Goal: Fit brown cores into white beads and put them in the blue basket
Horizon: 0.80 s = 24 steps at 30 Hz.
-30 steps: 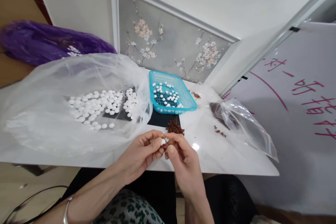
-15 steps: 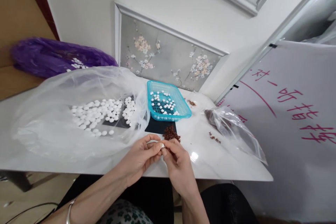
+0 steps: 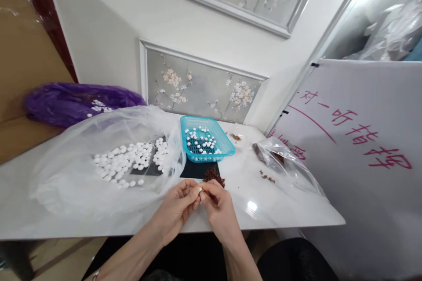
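Grip, left hand (image 3: 176, 208): closed, fingertips pinching a small white bead (image 3: 199, 190) at the near edge of the bench (image 3: 263, 215).
Grip, right hand (image 3: 219, 206): closed too, fingertips pressed to the same white bead from the other side, touching the left fingertips.
White bead: held between both hands, above the bench edge, just in front of the brown pile (image 3: 214, 176).
Brown pile: small heap of reddish-brown bits, lying partly on a dark mat (image 3: 194, 170), just beyond the hands.
Blue basket (image 3: 227, 145): shallow turquoise plastic mesh tray, resting on the far end of the dark mat; holds a loose scatter of white beads, mostly over the middle, one layer deep.
Large clear bag (image 3: 66, 175): thin plastic, spread wide over the left half of the bench, mouth near the basket; holds many white beads (image 3: 128, 162) in a flat spread.
Small clear bag (image 3: 290, 169): lying on its side to the right of the basket; a little dark brown material at its far end, the rest see-through.
Brown crumbs (image 3: 266, 178): a few loose bits on the bench beside the small bag; a few more behind the basket.
Purple bag (image 3: 66, 101): behind the large bag, on the far left; some white beads visible at its opening.
Whiteboard (image 3: 362, 175): leaning at the right of the bench, red handwriting on it.
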Motion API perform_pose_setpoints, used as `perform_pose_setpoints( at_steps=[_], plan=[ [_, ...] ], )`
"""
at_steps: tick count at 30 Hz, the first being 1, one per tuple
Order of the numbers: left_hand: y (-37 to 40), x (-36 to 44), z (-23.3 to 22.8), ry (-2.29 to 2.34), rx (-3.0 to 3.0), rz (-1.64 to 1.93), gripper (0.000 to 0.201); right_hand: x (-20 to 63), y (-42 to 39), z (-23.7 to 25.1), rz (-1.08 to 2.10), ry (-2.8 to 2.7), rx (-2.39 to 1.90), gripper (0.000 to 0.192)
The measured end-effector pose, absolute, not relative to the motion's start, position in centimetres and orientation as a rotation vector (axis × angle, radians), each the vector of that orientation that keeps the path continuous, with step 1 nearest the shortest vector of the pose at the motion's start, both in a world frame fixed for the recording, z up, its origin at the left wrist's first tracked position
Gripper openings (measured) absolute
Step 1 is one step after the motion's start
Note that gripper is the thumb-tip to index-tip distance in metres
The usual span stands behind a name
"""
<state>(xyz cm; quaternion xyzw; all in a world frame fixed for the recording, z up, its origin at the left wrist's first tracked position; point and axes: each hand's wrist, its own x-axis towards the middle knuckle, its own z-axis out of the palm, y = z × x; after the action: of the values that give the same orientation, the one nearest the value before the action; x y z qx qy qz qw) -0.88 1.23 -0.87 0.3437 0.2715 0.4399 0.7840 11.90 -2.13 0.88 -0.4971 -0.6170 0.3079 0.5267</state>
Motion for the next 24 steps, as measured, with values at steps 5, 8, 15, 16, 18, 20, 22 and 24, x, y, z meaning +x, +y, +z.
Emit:
perform_pose_setpoints(
  at_steps=[5, 8, 15, 16, 18, 20, 22, 24],
  plan=[
    [0.9, -0.7, -0.9, 0.601, 0.759, 0.98, 0.016, 12.2, -1.9, 0.5, 0.682, -1.521, -1.188, 0.02],
    [0.3, -0.8, 0.0, 0.638, 0.772, 0.98, 0.022, 12.9, -0.9, 1.1, 0.518, -1.636, -1.265, 0.021],
    [0.7, -4.5, 5.6, 0.864, 1.496, 0.968, 0.02, 14.9, 6.3, 4.5, 0.167, -1.614, -1.516, 0.027],
    [1.1, -5.5, 6.3, 0.946, 1.65, 0.983, 0.018, 15.1, 7.2, 4.7, 0.124, -1.597, -1.571, 0.026],
    [1.8, -7.7, 7.1, 1.135, 1.897, 0.993, 0.017, 15.4, 8.5, 5.0, 0.074, -1.588, -1.656, 0.024],
    [2.5, -10.1, 7.5, 1.328, 2.048, 0.962, 0.019, 15.4, 8.7, 4.8, 0.06, -1.613, -1.699, 0.025],
    [3.3, -12.5, 7.7, 1.508, 2.125, 0.895, 0.023, 14.8, 7.9, 4.5, 0.08, -1.668, -1.701, 0.027],
    [4.5, -14.9, 8.2, 1.659, 2.177, 0.819, 0.03, 13.7, 6.7, 4.0, 0.131, -1.748, -1.681, 0.026]
  ],
)
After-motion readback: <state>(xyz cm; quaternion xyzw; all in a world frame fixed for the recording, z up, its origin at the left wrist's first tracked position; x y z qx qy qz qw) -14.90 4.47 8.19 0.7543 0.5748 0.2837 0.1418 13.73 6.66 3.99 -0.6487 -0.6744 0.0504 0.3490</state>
